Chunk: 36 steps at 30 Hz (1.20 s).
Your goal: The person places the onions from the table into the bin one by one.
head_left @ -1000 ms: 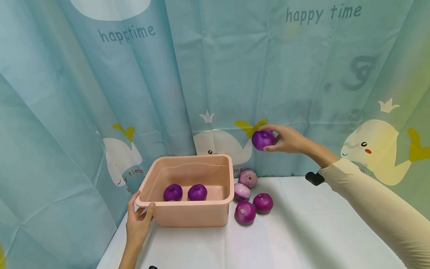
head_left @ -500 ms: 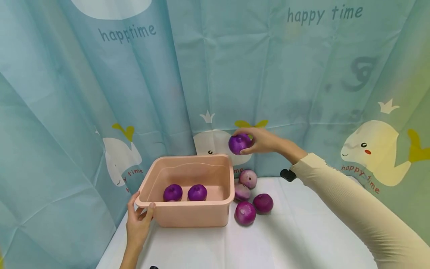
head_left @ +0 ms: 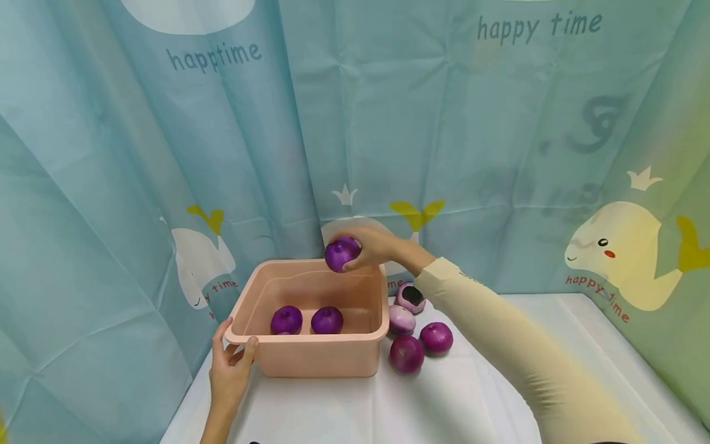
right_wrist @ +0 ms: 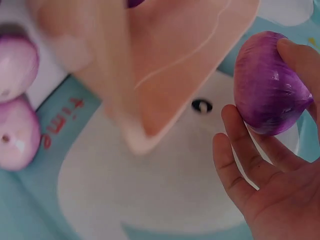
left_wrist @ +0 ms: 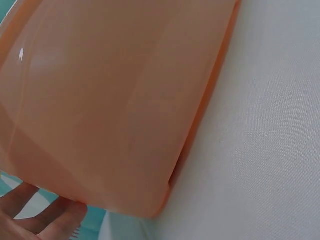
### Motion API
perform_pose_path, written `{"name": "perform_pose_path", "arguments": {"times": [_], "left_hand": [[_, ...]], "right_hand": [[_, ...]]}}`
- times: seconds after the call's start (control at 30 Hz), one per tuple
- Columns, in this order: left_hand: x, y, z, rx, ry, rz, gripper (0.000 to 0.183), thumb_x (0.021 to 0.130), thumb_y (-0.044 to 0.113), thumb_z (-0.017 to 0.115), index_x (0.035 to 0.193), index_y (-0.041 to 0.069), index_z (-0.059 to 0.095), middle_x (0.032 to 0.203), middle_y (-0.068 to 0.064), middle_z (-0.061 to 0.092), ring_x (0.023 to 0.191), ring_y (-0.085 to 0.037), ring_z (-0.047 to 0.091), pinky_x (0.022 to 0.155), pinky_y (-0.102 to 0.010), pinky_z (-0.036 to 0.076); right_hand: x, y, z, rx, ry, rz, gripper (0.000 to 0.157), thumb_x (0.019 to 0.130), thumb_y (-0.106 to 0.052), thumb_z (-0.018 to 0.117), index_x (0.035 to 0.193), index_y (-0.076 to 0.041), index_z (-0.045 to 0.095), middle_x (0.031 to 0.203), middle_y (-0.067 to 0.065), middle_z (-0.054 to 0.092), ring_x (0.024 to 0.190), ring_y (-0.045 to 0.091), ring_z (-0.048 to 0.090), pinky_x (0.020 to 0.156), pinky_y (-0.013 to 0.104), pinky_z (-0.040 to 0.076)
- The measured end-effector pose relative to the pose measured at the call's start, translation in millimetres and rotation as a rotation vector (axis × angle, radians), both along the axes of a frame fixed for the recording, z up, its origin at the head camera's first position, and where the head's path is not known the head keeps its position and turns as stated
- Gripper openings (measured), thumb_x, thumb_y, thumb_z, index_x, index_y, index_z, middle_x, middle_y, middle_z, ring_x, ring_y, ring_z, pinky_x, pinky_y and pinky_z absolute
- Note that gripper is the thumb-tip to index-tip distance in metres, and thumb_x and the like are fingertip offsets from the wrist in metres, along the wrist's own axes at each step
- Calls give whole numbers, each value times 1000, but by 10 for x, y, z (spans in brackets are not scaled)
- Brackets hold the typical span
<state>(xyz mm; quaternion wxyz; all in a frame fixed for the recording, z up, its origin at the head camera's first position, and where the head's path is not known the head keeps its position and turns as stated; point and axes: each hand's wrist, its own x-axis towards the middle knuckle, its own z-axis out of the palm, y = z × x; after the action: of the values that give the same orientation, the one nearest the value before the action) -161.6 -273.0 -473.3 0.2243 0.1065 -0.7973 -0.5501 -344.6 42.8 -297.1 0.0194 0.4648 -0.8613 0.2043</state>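
My right hand (head_left: 373,248) holds a purple onion (head_left: 339,254) between thumb and fingers, above the back right part of a pink plastic bin (head_left: 318,357). In the right wrist view that onion (right_wrist: 267,82) is glossy, and two of the fingers stand away from it. Two more purple onions, a left one (head_left: 286,320) and a right one (head_left: 327,320), sit inside the bin; part of another purple thing shows below the left one. At the bin's front left corner my left hand (head_left: 228,370) grips the rim, thumb in front. The left wrist view shows its fingers (left_wrist: 62,220) against the bin wall.
Right of the bin on the white table (head_left: 344,413) lie two paler onions, one at the back (head_left: 410,298) and one before it (head_left: 402,319), plus two magenta onions, a front one (head_left: 407,354) and a right one (head_left: 436,338). A whale-print curtain (head_left: 471,154) hangs close behind.
My right hand has carried its onion leftward and slightly down, from right of the bin to over it. The left hand keeps its grip on the rim.
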Motion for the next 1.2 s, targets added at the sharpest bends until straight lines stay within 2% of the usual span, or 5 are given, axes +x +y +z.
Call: {"name": "perform_pose_path", "arguments": {"times": [0.23,0.4,0.63,0.9,1.2], "left_hand": [[-4,1,-11,-18,22,34,71,101,28,68,160,27,29,159,-18,40,111,1,53,79,-2,44],[-6,7,-41,-12,47,44,69,101,25,69,159,26,32,158,-18,41,104,14,50,80,-2,44],[-4,1,-77,-14,44,41,68,101,27,67,159,26,31,159,-17,41,103,17,49,82,-2,44],[-13,4,-61,-25,64,36,68,101,25,67,159,25,32,158,-18,42,102,19,50,81,-2,44],[-32,-7,-55,-39,63,26,68,102,25,67,160,26,31,159,-16,40,107,12,49,83,-2,43]], "right_hand": [[40,-342,-125,0,-53,35,55,86,-26,85,135,-17,63,126,0,63,112,17,59,97,30,49],[41,-505,-248,-13,-90,56,51,85,-22,86,131,-17,64,121,-1,66,108,15,60,96,27,48],[42,-606,-356,43,-92,34,51,87,-28,85,133,-22,63,121,-2,67,108,15,60,96,27,48],[46,-626,-368,54,-129,14,50,87,-29,85,132,-26,64,119,-7,66,109,11,59,96,26,48],[49,-611,-408,79,-185,-34,75,88,-36,83,153,-25,47,136,10,61,125,29,56,104,41,45]]}}
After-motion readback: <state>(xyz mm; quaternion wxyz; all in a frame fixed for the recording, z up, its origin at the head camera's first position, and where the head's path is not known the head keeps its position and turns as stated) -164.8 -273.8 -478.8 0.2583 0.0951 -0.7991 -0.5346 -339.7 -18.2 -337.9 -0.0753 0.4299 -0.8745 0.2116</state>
